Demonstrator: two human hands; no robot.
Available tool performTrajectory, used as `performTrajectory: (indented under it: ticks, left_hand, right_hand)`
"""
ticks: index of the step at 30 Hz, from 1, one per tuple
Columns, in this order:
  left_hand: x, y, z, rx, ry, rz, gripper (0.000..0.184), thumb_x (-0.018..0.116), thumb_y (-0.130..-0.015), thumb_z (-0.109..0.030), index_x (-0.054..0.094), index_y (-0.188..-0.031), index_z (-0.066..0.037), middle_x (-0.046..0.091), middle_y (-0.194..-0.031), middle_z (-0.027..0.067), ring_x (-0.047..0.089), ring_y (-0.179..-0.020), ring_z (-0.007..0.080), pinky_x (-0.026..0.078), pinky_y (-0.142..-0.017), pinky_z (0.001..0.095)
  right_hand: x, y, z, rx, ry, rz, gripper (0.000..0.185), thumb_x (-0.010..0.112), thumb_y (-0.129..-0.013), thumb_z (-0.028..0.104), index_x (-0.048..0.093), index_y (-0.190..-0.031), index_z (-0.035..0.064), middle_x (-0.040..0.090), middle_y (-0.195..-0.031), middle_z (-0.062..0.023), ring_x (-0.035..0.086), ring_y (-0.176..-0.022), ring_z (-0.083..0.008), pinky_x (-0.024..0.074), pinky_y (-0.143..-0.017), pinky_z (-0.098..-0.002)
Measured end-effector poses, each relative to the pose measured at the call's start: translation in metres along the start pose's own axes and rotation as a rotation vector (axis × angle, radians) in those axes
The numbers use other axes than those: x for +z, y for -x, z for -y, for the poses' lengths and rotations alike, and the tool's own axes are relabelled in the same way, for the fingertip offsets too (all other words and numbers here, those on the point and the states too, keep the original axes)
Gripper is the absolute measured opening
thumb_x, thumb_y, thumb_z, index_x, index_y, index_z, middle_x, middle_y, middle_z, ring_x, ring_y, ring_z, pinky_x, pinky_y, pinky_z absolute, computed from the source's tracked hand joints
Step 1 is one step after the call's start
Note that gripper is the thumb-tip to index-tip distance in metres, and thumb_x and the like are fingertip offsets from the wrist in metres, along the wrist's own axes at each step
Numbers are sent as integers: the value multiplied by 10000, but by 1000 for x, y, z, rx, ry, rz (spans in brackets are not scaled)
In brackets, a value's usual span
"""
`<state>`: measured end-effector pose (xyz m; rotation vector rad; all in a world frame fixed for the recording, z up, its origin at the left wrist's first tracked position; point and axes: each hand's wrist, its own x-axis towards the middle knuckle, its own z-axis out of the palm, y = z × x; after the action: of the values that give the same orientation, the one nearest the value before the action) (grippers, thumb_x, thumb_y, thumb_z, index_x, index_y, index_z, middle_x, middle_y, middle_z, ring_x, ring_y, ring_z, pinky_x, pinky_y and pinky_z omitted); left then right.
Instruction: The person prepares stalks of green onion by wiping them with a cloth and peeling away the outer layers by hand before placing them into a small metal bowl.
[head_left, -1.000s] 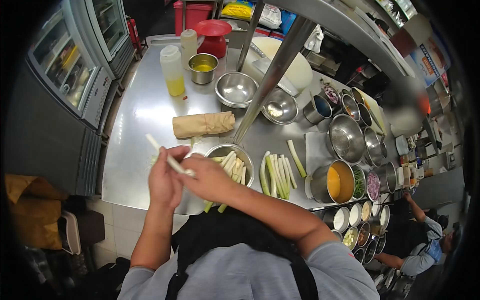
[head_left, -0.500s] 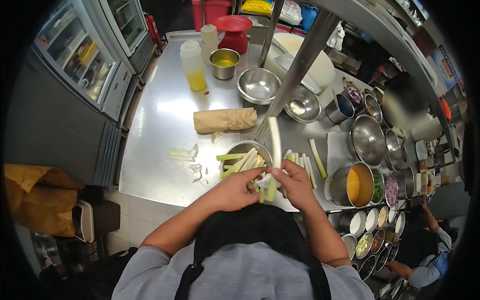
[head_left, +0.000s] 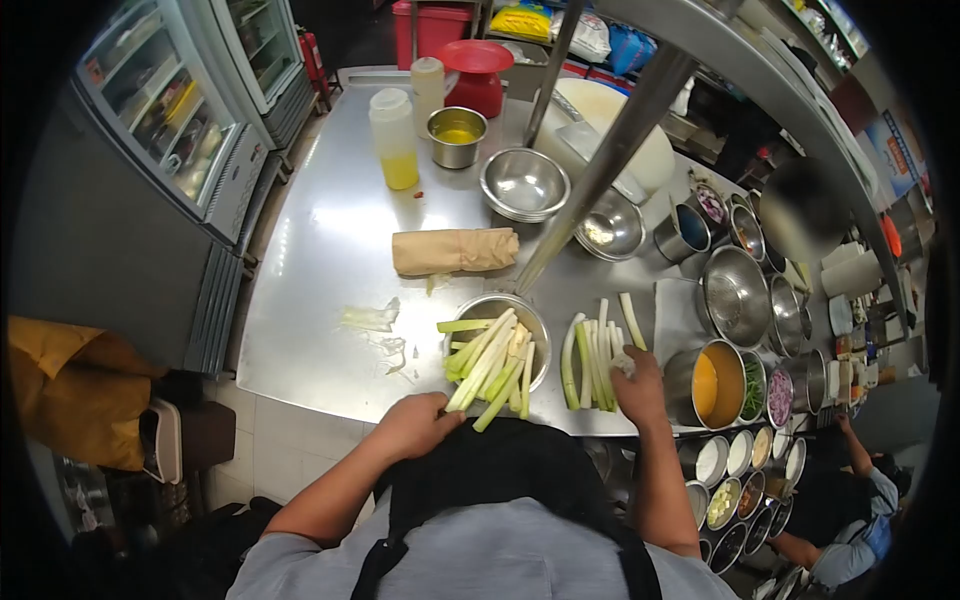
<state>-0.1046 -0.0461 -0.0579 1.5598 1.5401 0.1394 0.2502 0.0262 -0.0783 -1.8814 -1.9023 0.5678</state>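
A steel bowl [head_left: 541,335] at the table's front edge holds several pale green leek stalks [head_left: 485,365], their lower ends sticking out over the rim toward me. My left hand [head_left: 415,425] is closed at the lower end of one of these stalks, left of my apron. To the right of the bowl more leek stalks [head_left: 583,365] lie side by side on the steel table. My right hand [head_left: 641,388] is at their right side, its fingers curled around a crumpled whitish peel [head_left: 623,363]. Beyond its fingertips lies a single stalk [head_left: 632,318].
A brown paper roll [head_left: 455,251] lies behind the bowl, and peel scraps [head_left: 372,316] lie left of it. A slanting metal post [head_left: 600,165] rises beside stacked steel bowls [head_left: 525,183]. A pot of orange liquid [head_left: 712,382] stands right. A co-worker [head_left: 830,500] is at far right.
My hands have moved apart. The stalk held upright between them is gone from there, and stalks now lie across the bowl by my left hand. My right hand has moved right to the row of stalks.
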Motion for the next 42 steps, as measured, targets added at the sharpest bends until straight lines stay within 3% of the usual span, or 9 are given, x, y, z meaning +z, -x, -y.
performTrajectory:
  ticks: [3, 6, 14, 18, 21, 23, 26, 31, 42]
  left_hand:
    - [-10, 12, -2, 45, 92, -31, 407, 533, -914, -387, 600, -814, 1, 619, -801, 223, 600, -804, 405, 459, -723, 461]
    - [-8, 6, 4, 16, 44, -84, 356, 530, -920, -347, 625, -850, -11, 622, -809, 202, 597, -782, 375, 460, -702, 430]
    - [-12, 22, -4, 193, 111, -351, 262, 544, -917, -255, 659, -890, -22, 606, -802, 150, 595, -754, 298, 461, -686, 380]
    - [-6, 27, -12, 249, 425, -449, 245, 558, -927, -236, 658, -917, -12, 580, -769, 106, 564, -709, 208, 447, -663, 328]
    - [3, 16, -28, 322, 645, -471, 245, 566, -933, -229, 645, -906, 1, 562, -751, 75, 526, -698, 157, 433, -657, 298]
    - [11, 7, -37, 325, 603, -468, 244, 549, -917, -222, 618, -899, 12, 584, -803, 182, 577, -768, 339, 457, -688, 379]
    - [13, 6, -46, 329, 510, -453, 249, 531, -921, -210, 588, -867, 26, 595, -829, 210, 589, -785, 378, 463, -683, 412]
    - [19, 3, -58, 448, 397, -587, 247, 510, -926, -224, 561, -840, 2, 590, -828, 216, 587, -782, 416, 470, -678, 463]
    - [17, 10, -49, 599, 216, -348, 270, 505, -942, -249, 529, -799, -21, 539, -794, 148, 562, -739, 356, 460, -654, 439]
  right_hand:
    - [-2, -5, -2, -55, -268, -59, 345, 590, -842, 95, 582, -1152, -55, 621, -1043, -184, 606, -927, -281, 470, -836, -345]
    - [-17, 0, 33, 225, -718, -66, 272, 530, -891, -24, 578, -1156, -66, 648, -1011, -106, 626, -869, -158, 493, -800, -260]
    - [-6, -8, 72, 294, -1529, 73, 156, 522, -960, 147, 544, -1063, 32, 614, -1117, -156, 638, -932, -250, 569, -798, -425]
    - [8, -8, 90, 295, -1471, 197, 156, 487, -977, 162, 508, -1074, 42, 600, -1094, -135, 639, -902, -248, 576, -725, -422]
    - [32, 0, 133, 354, -1442, 320, 270, 498, -975, 155, 475, -1216, 37, 596, -1092, -113, 620, -956, -221, 532, -813, -345]
    - [40, 9, 163, 332, -1542, 478, 350, 507, -969, 131, 427, -1297, 38, 603, -1072, -106, 608, -992, -221, 504, -861, -318]
    - [36, 21, 191, 212, -1425, 605, 361, 490, -975, 118, 404, -1313, 23, 612, -1022, -102, 613, -985, -234, 505, -867, -343]
    - [38, 20, 190, 290, -1493, 500, 331, 457, -980, 93, 401, -1293, 1, 597, -907, -86, 627, -934, -256, 504, -885, -382]
    - [-5, -59, 127, 284, -1783, 222, 257, 395, -979, 94, 427, -1191, -47, 565, -829, -74, 576, -733, -199, 450, -996, -451]
